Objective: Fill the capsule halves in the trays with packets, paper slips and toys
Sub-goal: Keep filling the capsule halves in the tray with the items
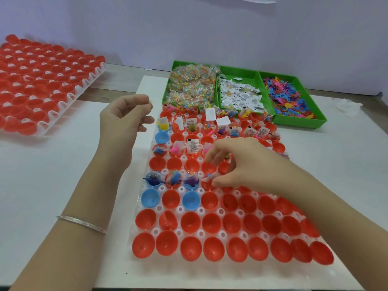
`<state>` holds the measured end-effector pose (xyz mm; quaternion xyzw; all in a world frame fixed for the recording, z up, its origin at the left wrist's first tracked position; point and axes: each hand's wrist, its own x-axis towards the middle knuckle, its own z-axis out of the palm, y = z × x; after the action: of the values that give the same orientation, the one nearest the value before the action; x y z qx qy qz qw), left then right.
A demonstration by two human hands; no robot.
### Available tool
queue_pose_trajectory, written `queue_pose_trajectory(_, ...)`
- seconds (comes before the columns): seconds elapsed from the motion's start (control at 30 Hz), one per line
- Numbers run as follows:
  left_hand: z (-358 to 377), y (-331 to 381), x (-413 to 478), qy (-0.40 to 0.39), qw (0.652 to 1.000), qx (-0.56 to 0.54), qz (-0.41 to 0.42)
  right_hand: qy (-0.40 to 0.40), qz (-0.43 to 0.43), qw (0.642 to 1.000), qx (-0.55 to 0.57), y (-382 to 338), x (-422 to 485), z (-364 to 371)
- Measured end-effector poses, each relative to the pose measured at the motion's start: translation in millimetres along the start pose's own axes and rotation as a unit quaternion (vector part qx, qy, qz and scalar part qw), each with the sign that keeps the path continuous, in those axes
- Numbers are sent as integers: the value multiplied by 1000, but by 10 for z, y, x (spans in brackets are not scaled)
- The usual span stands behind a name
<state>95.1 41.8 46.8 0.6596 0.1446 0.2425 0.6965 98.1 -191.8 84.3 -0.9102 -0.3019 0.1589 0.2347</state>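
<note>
A white tray (159,208) before me holds several red and a few blue capsule halves. The far rows and three halves at the left of a middle row hold packets, slips and toys; the near rows are bare inside. My right hand (241,162) hovers over the middle row and pinches a clear packet (210,177) above a red half. My left hand (126,116) is raised left of the tray, fingers curled round small items that are mostly hidden. Three green bins at the back hold bead packets (192,85), paper slips (241,95) and coloured toys (289,95).
A second white tray (69,97) packed with closed red capsules lies at the far left. A white board (63,164) covers the table under the work tray. A pale wall stands behind the bins.
</note>
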Motion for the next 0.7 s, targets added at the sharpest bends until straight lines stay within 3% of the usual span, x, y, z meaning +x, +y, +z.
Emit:
queue_pose_trajectory(0.2,-21,9,19,16,1000,-8,-10,74,7,996,49,120,-113,-89)
queue_pose_trajectory(0.7,-5,38,-23,-11,1000,11,10,106,3,993,52,203,-201,161)
